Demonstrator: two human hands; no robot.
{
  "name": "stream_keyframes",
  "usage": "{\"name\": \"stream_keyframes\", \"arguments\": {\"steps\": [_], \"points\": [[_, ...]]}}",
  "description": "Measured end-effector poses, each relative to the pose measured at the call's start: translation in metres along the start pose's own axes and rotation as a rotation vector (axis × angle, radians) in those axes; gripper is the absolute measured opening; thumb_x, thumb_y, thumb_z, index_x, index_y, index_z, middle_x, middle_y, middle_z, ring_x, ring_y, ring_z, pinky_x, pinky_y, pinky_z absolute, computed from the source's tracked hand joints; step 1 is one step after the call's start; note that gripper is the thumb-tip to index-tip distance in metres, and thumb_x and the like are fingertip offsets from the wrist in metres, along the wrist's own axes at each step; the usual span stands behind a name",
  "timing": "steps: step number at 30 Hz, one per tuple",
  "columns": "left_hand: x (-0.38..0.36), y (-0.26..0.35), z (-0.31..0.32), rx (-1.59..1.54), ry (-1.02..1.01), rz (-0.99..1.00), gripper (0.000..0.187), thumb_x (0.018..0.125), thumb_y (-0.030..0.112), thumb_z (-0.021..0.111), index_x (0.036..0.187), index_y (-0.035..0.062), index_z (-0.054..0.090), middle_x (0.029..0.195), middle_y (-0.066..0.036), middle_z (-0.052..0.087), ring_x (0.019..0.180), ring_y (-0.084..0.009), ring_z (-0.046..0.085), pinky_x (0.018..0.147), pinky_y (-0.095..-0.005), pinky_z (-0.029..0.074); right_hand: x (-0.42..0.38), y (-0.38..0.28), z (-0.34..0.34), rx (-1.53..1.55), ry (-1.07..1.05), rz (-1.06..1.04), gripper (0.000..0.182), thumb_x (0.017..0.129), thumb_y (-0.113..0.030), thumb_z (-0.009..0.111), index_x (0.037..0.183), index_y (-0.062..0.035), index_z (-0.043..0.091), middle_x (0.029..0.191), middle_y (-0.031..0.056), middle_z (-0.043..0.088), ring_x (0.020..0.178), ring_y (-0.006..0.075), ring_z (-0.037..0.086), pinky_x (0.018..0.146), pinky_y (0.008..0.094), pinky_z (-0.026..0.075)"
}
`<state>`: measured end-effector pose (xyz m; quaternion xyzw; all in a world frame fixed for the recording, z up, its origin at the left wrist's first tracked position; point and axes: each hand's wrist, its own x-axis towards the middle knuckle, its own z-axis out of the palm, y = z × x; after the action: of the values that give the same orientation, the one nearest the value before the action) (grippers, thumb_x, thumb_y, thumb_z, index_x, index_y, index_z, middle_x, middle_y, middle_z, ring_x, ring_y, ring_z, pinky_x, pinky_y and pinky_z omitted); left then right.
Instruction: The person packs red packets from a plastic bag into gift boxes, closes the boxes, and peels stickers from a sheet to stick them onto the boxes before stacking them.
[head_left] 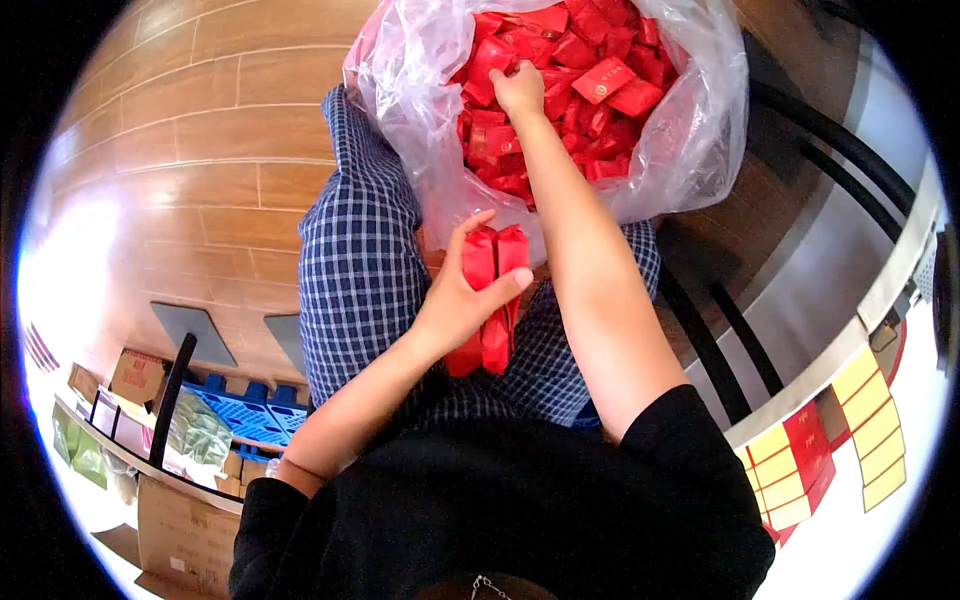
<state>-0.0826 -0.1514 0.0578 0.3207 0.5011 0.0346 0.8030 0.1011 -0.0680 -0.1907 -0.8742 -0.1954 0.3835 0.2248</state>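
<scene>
My left hand [467, 300] is closed around two or more small red foil packets [497, 258], held upright side by side above my lap. Its thumb presses their near face and its index finger stretches along the far side. My right hand [520, 92] reaches into a large clear plastic bag [425, 110] filled with similar red packets [603, 80]. The fingers there are bent in a pinch at a packet [488, 58] on the left of the pile; their tips are partly hidden. Some packets show small gold print.
The bag stands on the floor before my knees. Black metal legs [705, 350] and a table edge [800, 390] are at right, with yellow and red boxes [810, 455] on top. A blue plastic pallet [240, 410] and cardboard boxes [185, 540] are at left.
</scene>
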Motion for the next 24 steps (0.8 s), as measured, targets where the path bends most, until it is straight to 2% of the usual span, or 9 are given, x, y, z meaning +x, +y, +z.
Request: {"name": "stream_keyframes", "arguments": {"steps": [2, 5, 9, 12, 14, 18, 20, 22, 24], "points": [[0.003, -0.001, 0.0, -0.101, 0.026, -0.003, 0.072, 0.084, 0.026, 0.073, 0.139, 0.0081, 0.03, 0.112, -0.009, 0.054, 0.101, -0.0195, 0.056, 0.088, -0.0325, 0.047, -0.019, -0.01, -0.02, -0.193, 0.198, -0.277, 0.044, 0.072, -0.026, 0.072, 0.102, 0.0042, 0.061, 0.103, 0.0234, 0.061, 0.098, 0.0393, 0.057, 0.088, 0.0462, 0.046], [-0.002, 0.016, 0.004, -0.269, 0.111, -0.02, 0.055, 0.09, 0.022, 0.066, 0.134, 0.0078, 0.035, 0.101, -0.005, 0.056, 0.082, -0.0149, 0.06, 0.074, -0.0288, 0.05, -0.071, -0.02, -0.071, -0.149, 0.213, -0.505, 0.03, 0.072, -0.011, 0.067, 0.101, -0.0054, 0.059, 0.102, 0.0149, 0.06, 0.102, 0.0351, 0.053, 0.09, 0.0451, 0.041], [-0.004, 0.018, -0.003, -0.313, 0.164, 0.073, 0.042, 0.093, 0.034, 0.061, 0.122, 0.0061, 0.049, 0.1, -0.006, 0.06, 0.083, -0.0143, 0.06, 0.075, -0.03, 0.05, -0.15, -0.031, -0.14, -0.154, 0.24, -0.912, 0.028, 0.065, 0.007, 0.055, 0.087, -0.0089, 0.061, 0.098, 0.0107, 0.059, 0.1, 0.0338, 0.052, 0.087, 0.0438, 0.04], [-0.005, 0.016, -0.012, -0.387, 0.073, 0.041, 0.044, 0.094, 0.036, 0.059, 0.126, 0.0076, 0.049, 0.111, -0.004, 0.06, 0.098, -0.0146, 0.058, 0.083, -0.0311, 0.048, -0.221, -0.04, -0.176, -0.255, 0.24, -1.067, 0.028, 0.065, 0.006, 0.057, 0.088, -0.0103, 0.062, 0.112, 0.0095, 0.057, 0.106, 0.0358, 0.051, 0.092, 0.0457, 0.04], [-0.016, 0.02, -0.009, -0.405, -0.07, -0.032, 0.049, 0.094, 0.036, 0.058, 0.132, 0.0082, 0.045, 0.12, -0.006, 0.058, 0.108, -0.0158, 0.056, 0.091, -0.0328, 0.047, -0.269, -0.043, -0.189, -0.237, 0.187, -1.103, 0.027, 0.066, 0.003, 0.059, 0.089, -0.0105, 0.062, 0.117, 0.0104, 0.056, 0.11, 0.0362, 0.05, 0.095, 0.0464, 0.04], [-0.046, 0.013, -0.011, -0.365, -0.315, -0.017, 0.046, 0.095, 0.034, 0.058, 0.131, 0.0084, 0.046, 0.118, -0.007, 0.058, 0.105, -0.0166, 0.059, 0.09, -0.0328, 0.049, -0.337, -0.041, -0.177, 0.042, 0.027, -1.069, 0.039, 0.071, 0.007, 0.059, 0.106, -0.0092, 0.064, 0.121, 0.0146, 0.053, 0.113, 0.0359, 0.051, 0.098, 0.0419, 0.043], [-0.07, 0.015, -0.011, -0.358, -0.308, 0.029, 0.046, 0.093, 0.033, 0.061, 0.128, 0.0072, 0.046, 0.116, -0.006, 0.059, 0.105, -0.0163, 0.059, 0.09, -0.0333, 0.05, -0.358, -0.041, -0.175, 0.079, 0.075, -1.07, 0.037, 0.076, 0.008, 0.059, 0.11, -0.0053, 0.061, 0.12, 0.0162, 0.054, 0.112, 0.0353, 0.053, 0.097, 0.0402, 0.043], [-0.089, 0.012, -0.011, -0.387, -0.309, 0.084, 0.048, 0.091, 0.032, 0.065, 0.127, 0.0071, 0.047, 0.116, -0.007, 0.059, 0.104, -0.0165, 0.059, 0.089, -0.0336, 0.05, -0.379, -0.042, -0.175, 0.33, 0.046, -0.895, 0.034, 0.081, 0.004, 0.061, 0.114, -0.0025, 0.058, 0.117, 0.0172, 0.056, 0.111, 0.0333, 0.055, 0.097, 0.0383, 0.044], [-0.1, 0.01, -0.009, -0.374, -0.307, 0.116, 0.047, 0.089, 0.028, 0.067, 0.126, 0.0073, 0.046, 0.115, -0.007, 0.058, 0.102, -0.0165, 0.059, 0.088, -0.0334, 0.05, -0.401, -0.042, -0.183, 0.311, 0.029, -0.906, 0.033, 0.084, -0.001, 0.063, 0.115, -0.0003, 0.056, 0.115, 0.0175, 0.057, 0.109, 0.0312, 0.057, 0.096, 0.036, 0.044]]}}
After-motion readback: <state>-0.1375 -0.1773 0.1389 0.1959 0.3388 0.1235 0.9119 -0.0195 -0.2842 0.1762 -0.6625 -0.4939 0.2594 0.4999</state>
